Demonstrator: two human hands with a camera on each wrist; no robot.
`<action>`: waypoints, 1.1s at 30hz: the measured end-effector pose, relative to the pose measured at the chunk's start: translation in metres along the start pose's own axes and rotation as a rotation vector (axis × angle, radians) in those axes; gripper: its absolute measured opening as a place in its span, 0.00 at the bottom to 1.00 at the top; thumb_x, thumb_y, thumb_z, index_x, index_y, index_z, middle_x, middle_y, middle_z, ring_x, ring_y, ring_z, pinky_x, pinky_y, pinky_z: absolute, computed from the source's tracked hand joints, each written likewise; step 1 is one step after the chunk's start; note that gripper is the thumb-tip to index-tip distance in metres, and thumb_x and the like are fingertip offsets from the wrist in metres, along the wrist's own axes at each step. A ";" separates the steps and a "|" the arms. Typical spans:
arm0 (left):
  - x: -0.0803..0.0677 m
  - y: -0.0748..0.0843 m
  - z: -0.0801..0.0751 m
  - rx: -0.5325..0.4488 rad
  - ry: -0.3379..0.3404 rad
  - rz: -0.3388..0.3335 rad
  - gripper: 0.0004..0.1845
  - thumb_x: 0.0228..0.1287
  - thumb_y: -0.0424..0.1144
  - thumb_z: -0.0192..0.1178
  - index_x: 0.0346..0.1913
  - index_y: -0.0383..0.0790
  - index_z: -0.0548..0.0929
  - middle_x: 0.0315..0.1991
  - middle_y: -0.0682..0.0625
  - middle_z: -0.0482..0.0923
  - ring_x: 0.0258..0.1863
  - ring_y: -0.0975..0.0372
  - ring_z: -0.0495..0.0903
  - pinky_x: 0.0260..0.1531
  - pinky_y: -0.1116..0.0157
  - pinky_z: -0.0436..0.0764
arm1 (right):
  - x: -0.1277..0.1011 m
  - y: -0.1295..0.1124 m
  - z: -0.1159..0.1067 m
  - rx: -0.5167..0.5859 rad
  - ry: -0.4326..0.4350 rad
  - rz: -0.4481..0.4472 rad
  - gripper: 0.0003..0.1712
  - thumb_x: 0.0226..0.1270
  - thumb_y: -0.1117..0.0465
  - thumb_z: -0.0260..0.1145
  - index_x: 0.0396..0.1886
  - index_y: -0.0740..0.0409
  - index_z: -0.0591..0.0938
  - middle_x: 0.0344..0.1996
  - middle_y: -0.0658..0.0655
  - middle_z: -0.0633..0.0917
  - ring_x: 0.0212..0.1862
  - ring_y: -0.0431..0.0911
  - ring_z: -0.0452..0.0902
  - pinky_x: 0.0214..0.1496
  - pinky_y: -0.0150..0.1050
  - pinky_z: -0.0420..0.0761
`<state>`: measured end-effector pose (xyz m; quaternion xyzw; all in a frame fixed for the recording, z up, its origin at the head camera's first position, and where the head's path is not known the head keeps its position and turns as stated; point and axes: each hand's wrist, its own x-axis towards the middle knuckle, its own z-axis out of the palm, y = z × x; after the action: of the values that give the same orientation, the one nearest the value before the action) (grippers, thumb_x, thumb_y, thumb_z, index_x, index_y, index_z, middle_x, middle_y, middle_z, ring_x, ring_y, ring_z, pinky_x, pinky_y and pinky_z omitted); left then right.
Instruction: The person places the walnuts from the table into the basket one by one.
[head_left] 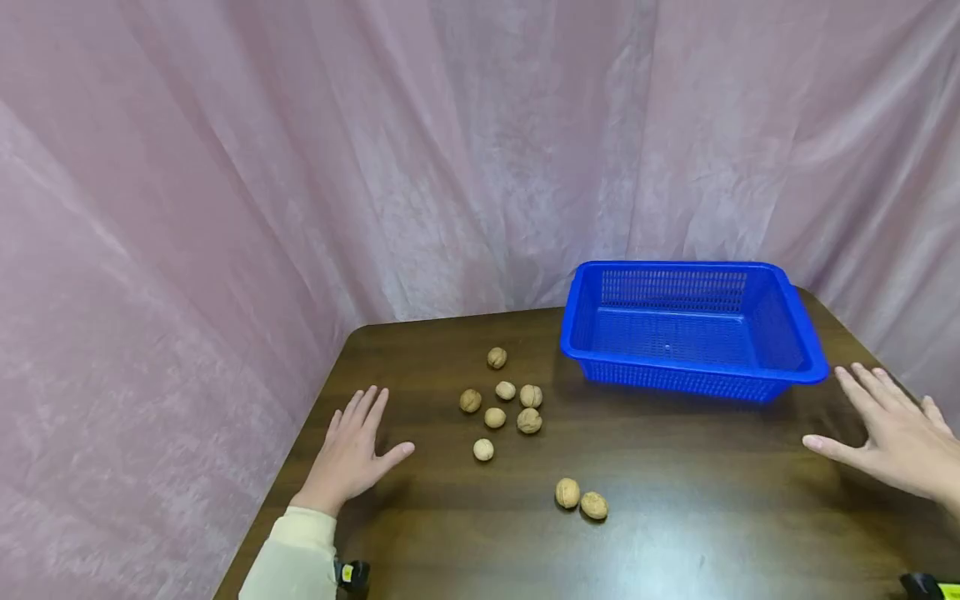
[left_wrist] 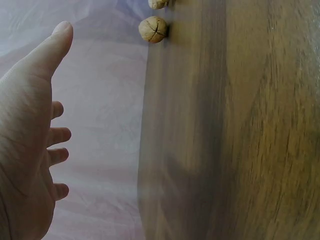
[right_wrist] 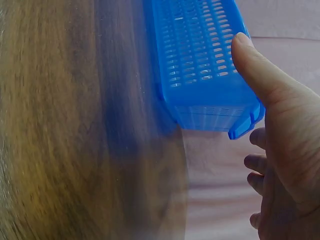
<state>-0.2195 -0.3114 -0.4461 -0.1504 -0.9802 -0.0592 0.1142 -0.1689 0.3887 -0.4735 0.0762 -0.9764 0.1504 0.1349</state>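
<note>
To the left of a loose group of walnuts, my left hand (head_left: 348, 462) hovers over the table with fingers straight and thumb spread, holding nothing. The group has rough brown walnuts (head_left: 529, 421) and a few smaller, paler, smoother nuts (head_left: 483, 450). Two more walnuts (head_left: 567, 493) lie side by side nearer the front. My right hand (head_left: 896, 437) is held out near the front right corner of a blue plastic basket (head_left: 675, 377), fingers extended and nothing in its grasp. In the left wrist view, a walnut (left_wrist: 153, 29) shows beyond the thumb.
The basket, with slotted walls and nothing inside, stands at the back right of the dark wooden table (head_left: 697, 467). Pink curtains (head_left: 480, 167) hang behind the table and along its left side. Dark wrist straps (head_left: 351, 575) show at the lower edge of the head view.
</note>
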 end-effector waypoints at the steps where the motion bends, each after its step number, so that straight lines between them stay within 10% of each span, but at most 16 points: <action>1: 0.000 0.001 -0.001 0.001 0.003 0.002 0.53 0.57 0.75 0.48 0.77 0.51 0.45 0.76 0.45 0.47 0.74 0.48 0.45 0.65 0.38 0.49 | 0.000 0.000 -0.001 -0.003 0.003 0.005 0.67 0.52 0.38 0.71 0.76 0.62 0.42 0.73 0.73 0.42 0.74 0.58 0.22 0.57 0.71 0.17; 14: 0.016 0.019 -0.017 0.017 0.013 0.041 0.54 0.56 0.77 0.46 0.77 0.50 0.46 0.76 0.45 0.46 0.75 0.49 0.43 0.65 0.38 0.49 | 0.010 -0.001 -0.015 0.018 0.059 0.001 0.67 0.52 0.39 0.72 0.75 0.66 0.42 0.72 0.75 0.40 0.72 0.67 0.25 0.55 0.74 0.20; 33: 0.123 0.133 -0.024 0.054 -0.086 0.231 0.55 0.55 0.81 0.37 0.77 0.49 0.46 0.77 0.51 0.42 0.75 0.57 0.38 0.69 0.44 0.48 | 0.077 -0.025 -0.035 0.037 -0.100 -0.010 0.58 0.63 0.37 0.61 0.75 0.69 0.44 0.72 0.74 0.44 0.73 0.63 0.25 0.58 0.77 0.29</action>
<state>-0.2881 -0.1547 -0.3825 -0.2617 -0.9616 -0.0129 0.0819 -0.2294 0.3681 -0.4125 0.0911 -0.9786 0.1637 0.0851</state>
